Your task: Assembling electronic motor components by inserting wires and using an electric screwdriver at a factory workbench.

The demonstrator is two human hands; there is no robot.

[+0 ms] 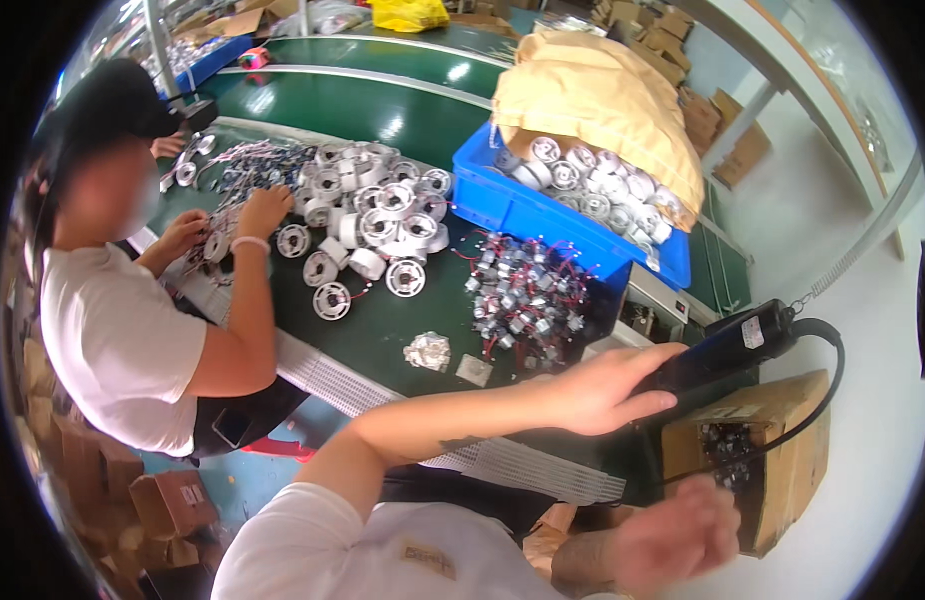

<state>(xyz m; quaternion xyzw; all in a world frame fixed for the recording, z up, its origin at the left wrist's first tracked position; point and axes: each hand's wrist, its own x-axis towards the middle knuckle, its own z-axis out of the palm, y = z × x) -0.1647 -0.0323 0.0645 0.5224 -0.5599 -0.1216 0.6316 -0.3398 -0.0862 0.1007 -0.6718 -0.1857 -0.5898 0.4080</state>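
Note:
My left hand (608, 392) reaches across to the right, its fingers and thumb around the lower end of a black electric screwdriver (738, 345). The screwdriver hangs tilted from a coiled spring (863, 245), and a thick black cable (833, 385) loops down from its upper end. Lower down, my right hand (678, 540) is near the front of an open cardboard box (798, 470). Motion blurs its curled fingers, so whether they hold anything is not visible. Beyond my left forearm lies a heap of small metal motors with red wires (528, 300).
A blue bin (573, 225) holds white round housings and a tan sack (603, 100). More white housings (378, 215) are piled on the green bench. Crumpled foil (428, 351) lies nearer. At left, another person (123, 330) handles wired parts. A perforated strip (333, 380) lines the bench edge.

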